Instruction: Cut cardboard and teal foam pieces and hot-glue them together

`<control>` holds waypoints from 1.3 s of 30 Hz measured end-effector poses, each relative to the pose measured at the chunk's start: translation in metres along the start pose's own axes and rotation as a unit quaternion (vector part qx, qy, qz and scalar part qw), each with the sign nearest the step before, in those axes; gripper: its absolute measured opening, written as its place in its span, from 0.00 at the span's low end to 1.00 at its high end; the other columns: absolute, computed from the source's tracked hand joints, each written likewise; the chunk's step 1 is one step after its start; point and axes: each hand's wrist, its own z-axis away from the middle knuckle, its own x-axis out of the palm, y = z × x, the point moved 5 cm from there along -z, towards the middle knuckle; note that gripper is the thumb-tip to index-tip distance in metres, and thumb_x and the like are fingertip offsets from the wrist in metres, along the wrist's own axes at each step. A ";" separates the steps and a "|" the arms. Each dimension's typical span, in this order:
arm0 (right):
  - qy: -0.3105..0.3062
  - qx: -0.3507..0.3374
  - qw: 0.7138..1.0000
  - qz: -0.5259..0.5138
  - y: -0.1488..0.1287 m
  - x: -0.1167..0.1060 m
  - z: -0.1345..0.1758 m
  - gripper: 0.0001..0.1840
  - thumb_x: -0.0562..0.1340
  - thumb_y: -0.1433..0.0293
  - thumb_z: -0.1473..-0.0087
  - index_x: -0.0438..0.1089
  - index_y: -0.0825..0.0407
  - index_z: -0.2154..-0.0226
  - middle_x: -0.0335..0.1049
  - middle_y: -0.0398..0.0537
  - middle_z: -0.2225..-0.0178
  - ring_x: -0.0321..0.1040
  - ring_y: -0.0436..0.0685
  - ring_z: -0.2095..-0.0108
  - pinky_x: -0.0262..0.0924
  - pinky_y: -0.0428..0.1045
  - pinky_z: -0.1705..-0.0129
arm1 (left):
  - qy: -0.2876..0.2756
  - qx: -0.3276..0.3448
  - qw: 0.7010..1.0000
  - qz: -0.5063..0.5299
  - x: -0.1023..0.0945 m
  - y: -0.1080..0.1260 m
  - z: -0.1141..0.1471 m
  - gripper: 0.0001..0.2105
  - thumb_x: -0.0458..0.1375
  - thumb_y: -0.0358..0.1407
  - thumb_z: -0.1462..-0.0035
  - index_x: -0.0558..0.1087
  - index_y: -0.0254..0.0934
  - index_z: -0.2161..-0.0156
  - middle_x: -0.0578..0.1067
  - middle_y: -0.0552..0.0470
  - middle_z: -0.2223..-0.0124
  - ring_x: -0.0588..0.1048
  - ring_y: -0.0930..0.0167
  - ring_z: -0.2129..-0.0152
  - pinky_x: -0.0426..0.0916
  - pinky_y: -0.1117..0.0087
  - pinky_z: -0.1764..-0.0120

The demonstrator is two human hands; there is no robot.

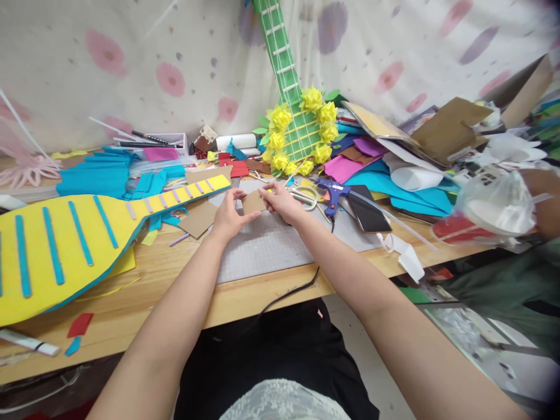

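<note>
**Over the cutting mat, two hands pinch a scrap of cardboard**

Above the far edge of the grey cutting mat point(271, 245), a small brown cardboard piece point(254, 202) is held just off the surface. The left hand point(228, 217) grips its near left side, thumb on top and fingers curled beneath. The right hand point(282, 201) pinches its upper right edge between thumb and fingertips, so both hands are closed on the same piece.

Just beside the right hand lie white-handled scissors point(307, 197), and next to them a blue glue gun point(332, 192) whose black cord runs over the mat and off the near edge of the wooden table point(144, 280). A dark phone point(366, 209) lies to the right of the glue gun.

Left of the hands, a large yellow foam guitar shape point(65, 245) with blue stripes stretches toward the left edge, its neck ending near the left hand. More brown cardboard point(199, 219) lies beneath that neck.

At the far edge, a green guitar point(291, 111) ringed with yellow paper flowers point(280, 118) leans against a spotted cloth point(175, 58). Sheets of coloured foam point(394, 181) pile toward the far right corner.
</note>
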 end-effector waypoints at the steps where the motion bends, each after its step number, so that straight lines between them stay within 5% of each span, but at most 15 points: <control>1: -0.016 -0.011 1.000 -0.001 0.000 0.000 0.001 0.07 0.56 0.67 0.45 0.56 0.51 0.66 0.58 0.32 0.87 0.52 0.43 0.87 0.45 0.39 0.85 | 0.007 -0.005 1.000 -0.004 -0.001 0.000 0.000 0.30 0.66 0.46 0.61 0.59 0.41 0.55 0.71 0.47 0.54 0.71 0.64 0.55 0.64 0.60 0.53; 5: -0.084 -0.057 0.995 0.013 -0.006 0.002 0.008 0.14 0.61 0.71 0.51 0.56 0.51 0.63 0.59 0.31 0.85 0.55 0.44 0.85 0.49 0.39 0.83 | 0.022 -0.020 1.000 -0.011 -0.003 -0.002 -0.001 0.29 0.66 0.47 0.60 0.59 0.41 0.55 0.71 0.47 0.54 0.71 0.64 0.55 0.64 0.60 0.54; 14: 0.003 0.004 0.998 0.067 -0.003 0.001 0.001 0.06 0.57 0.70 0.45 0.55 0.50 0.67 0.56 0.31 0.89 0.49 0.44 0.90 0.41 0.40 0.88 | -0.007 0.000 1.000 -0.003 -0.001 0.003 0.000 0.28 0.66 0.45 0.60 0.59 0.41 0.56 0.71 0.47 0.54 0.71 0.64 0.55 0.64 0.60 0.54; 21: -0.058 -0.064 0.994 0.063 -0.007 -0.001 0.007 0.15 0.61 0.70 0.51 0.55 0.50 0.62 0.58 0.30 0.86 0.53 0.44 0.86 0.46 0.39 0.83 | -0.002 0.007 1.000 -0.006 -0.002 0.001 -0.001 0.28 0.66 0.44 0.60 0.59 0.40 0.55 0.71 0.47 0.54 0.70 0.65 0.54 0.64 0.61 0.53; 31: 0.106 -0.056 0.992 0.033 0.017 -0.012 -0.011 0.09 0.56 0.67 0.48 0.54 0.49 0.65 0.54 0.30 0.85 0.49 0.44 0.85 0.44 0.40 0.81 | -0.020 0.024 0.999 0.008 0.000 0.007 0.003 0.31 0.67 0.45 0.62 0.59 0.41 0.55 0.70 0.47 0.53 0.70 0.64 0.54 0.64 0.60 0.52; 39: -0.020 -0.114 0.993 -0.018 0.017 -0.002 0.006 0.18 0.60 0.63 0.53 0.54 0.48 0.61 0.59 0.33 0.78 0.53 0.44 0.82 0.49 0.41 0.79 | 0.002 0.039 0.999 -0.024 -0.001 0.009 0.005 0.29 0.66 0.45 0.61 0.60 0.41 0.54 0.69 0.48 0.53 0.70 0.64 0.54 0.65 0.61 0.52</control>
